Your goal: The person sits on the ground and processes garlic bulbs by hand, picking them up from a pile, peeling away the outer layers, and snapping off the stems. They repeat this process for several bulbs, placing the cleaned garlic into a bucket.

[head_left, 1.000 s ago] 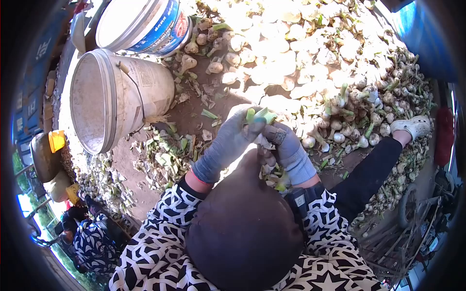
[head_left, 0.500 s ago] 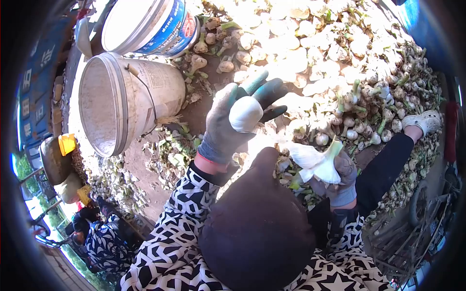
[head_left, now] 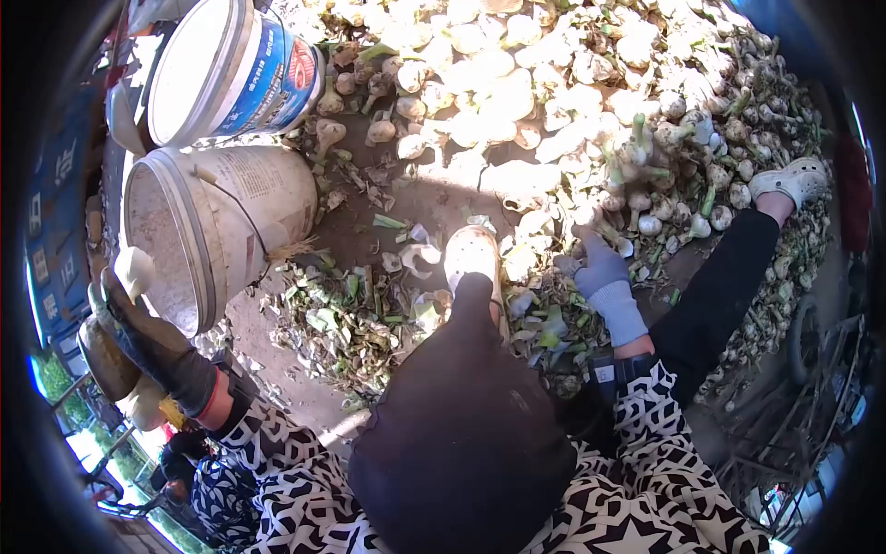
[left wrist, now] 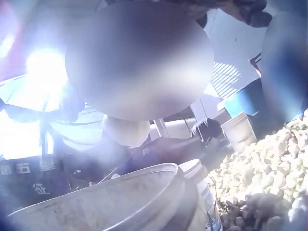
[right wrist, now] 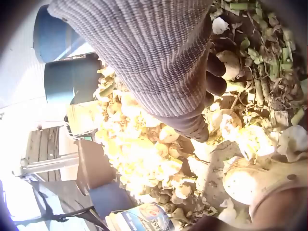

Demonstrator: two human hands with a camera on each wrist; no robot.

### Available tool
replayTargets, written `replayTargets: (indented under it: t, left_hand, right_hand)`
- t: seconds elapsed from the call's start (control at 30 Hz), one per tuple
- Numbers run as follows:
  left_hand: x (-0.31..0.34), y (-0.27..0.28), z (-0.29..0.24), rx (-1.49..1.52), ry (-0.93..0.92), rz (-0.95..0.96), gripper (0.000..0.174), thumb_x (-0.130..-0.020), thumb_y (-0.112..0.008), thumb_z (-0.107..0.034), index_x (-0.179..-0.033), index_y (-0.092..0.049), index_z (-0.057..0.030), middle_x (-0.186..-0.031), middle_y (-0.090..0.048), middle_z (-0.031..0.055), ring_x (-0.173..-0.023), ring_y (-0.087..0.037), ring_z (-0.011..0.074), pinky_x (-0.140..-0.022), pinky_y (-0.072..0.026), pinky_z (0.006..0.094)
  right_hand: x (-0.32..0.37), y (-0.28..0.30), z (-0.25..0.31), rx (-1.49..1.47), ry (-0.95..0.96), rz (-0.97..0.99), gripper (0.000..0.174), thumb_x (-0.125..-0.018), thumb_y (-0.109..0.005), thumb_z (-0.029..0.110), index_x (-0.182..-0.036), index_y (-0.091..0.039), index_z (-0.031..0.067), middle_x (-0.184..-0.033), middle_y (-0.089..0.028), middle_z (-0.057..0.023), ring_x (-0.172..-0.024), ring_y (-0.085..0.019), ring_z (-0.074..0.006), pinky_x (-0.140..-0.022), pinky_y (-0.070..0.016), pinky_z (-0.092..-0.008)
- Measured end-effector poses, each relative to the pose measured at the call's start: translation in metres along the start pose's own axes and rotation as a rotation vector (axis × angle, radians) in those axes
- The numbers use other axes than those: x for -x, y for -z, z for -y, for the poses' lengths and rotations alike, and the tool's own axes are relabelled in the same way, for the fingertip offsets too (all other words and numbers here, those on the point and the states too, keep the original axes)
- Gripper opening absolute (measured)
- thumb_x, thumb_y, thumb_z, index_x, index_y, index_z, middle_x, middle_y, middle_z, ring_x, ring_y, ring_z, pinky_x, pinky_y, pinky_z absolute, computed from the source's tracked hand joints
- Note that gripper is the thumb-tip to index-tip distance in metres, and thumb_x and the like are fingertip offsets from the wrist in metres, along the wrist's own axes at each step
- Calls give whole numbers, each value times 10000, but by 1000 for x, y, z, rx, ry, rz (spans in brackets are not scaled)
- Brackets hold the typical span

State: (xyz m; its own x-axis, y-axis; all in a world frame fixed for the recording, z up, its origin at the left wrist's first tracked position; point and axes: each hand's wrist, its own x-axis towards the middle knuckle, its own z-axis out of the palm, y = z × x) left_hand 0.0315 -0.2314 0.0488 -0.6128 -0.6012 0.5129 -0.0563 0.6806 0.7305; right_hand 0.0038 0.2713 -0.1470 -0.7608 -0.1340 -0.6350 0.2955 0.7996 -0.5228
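Observation:
A clean white garlic bulb [head_left: 136, 272] is at the fingertips of my gloved left hand [head_left: 152, 343], over the mouth of a white bucket [head_left: 221, 212] tipped on its side. That hand's fingers reach out straight, with the bulb beyond them. In the left wrist view, the bucket's rim [left wrist: 144, 192] fills the lower part. My gloved right hand [head_left: 604, 272] is low at the near edge of a heap of garlic [head_left: 517, 102], thumb and fingers apart. In the right wrist view, its dark fingers [right wrist: 215, 83] lie beside a garlic bulb [right wrist: 229, 66], partly hidden by the cuff.
A second bucket with a blue label [head_left: 268, 78] lies behind the first. Leaf and skin scraps [head_left: 341, 319] cover the ground around my shoe [head_left: 472, 254]. My other leg [head_left: 724, 286] stretches out at the right. Another person [head_left: 221, 494] sits at lower left.
My hands were together on the garlic, then parted. The left hand carried the white bulb left to the bucket. The right hand, its white peeled skin gone, moved forward to the heap.

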Motion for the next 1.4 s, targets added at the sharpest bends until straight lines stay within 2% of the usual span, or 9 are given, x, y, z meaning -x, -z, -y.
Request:
replayTargets:
  t: [0.1,0.2,0.47,0.83,1.13,1.23,1.3,1.37,1.4]
  left_hand:
    - [8,-12,-33,-263,-20,-147,503,-940,-579,-224,-1342,-408,25,-1354,-427,156,-1189,-479,227,-992,-434,307]
    - [73,-78,-44,42,88,400,548,-882,-658,-180,-1352,-423,-25,-1352,-474,153,-1236,-463,226,-1032,-390,371]
    - [199,-216,-47,896,851,1371,727,-761,-775,-96,-1379,-396,-34,-1287,-516,91,-1148,-500,158,-961,-444,313]
    - [177,-189,-92,220,-179,846,751,-655,-837,-321,-1267,-504,-42,-1172,-581,181,-1050,-597,338,-884,-506,398]
    - [158,-181,-73,897,912,1276,666,-840,-702,-404,-1292,-464,23,-1096,-616,85,-979,-606,160,-819,-519,305]
    - [178,-189,-39,443,-328,1002,569,-957,-514,-406,-1309,-438,34,-1042,-628,129,-954,-643,220,-821,-525,342]
    - [172,-197,-34,488,-257,1098,422,-929,-583,-262,-1222,-515,33,-1011,-633,142,-936,-656,244,-803,-533,368]
    - [156,-207,-39,530,915,1379,276,-868,-632,-171,-1073,-592,9,-1000,-624,100,-943,-641,180,-712,-537,293]
    - [150,-201,-46,324,280,1294,279,-923,-552,-169,-1146,-565,-4,-1013,-633,111,-916,-638,181,-760,-523,294]
  right_hand:
    - [-46,-38,-24,434,328,-460,561,-777,-658,468,-1140,-600,43,-820,-667,-150,-797,-668,-306,-696,-506,-415]
    - [-87,-47,-3,794,-7,4,451,-752,-670,422,-992,-670,40,-811,-667,-169,-818,-665,-312,-724,-505,-421]
    - [-38,1,65,-900,285,112,278,-880,-665,193,-1068,-648,-12,-940,-685,-86,-859,-618,-105,-767,-507,-263]
    - [4,-2,122,-772,278,-177,218,-893,-665,204,-1015,-639,26,-849,-671,-26,-775,-586,-62,-676,-488,-244]
    - [23,42,122,-557,414,92,184,-899,-637,157,-1031,-646,30,-750,-595,13,-670,-537,-67,-617,-461,-247]
    - [13,42,117,-834,229,466,241,-884,-636,127,-1086,-631,-3,-859,-647,-36,-721,-596,-95,-658,-500,-258]
    - [-2,35,111,-1341,135,652,284,-868,-639,98,-1114,-609,-40,-939,-669,-72,-803,-637,-124,-724,-520,-252]
    - [-3,39,111,-1452,145,720,309,-859,-630,75,-1136,-593,-57,-965,-674,-86,-873,-651,-147,-764,-525,-253]
    - [-5,32,109,-1408,169,652,305,-862,-630,84,-1135,-599,-49,-961,-673,-79,-870,-646,-139,-763,-523,-254]
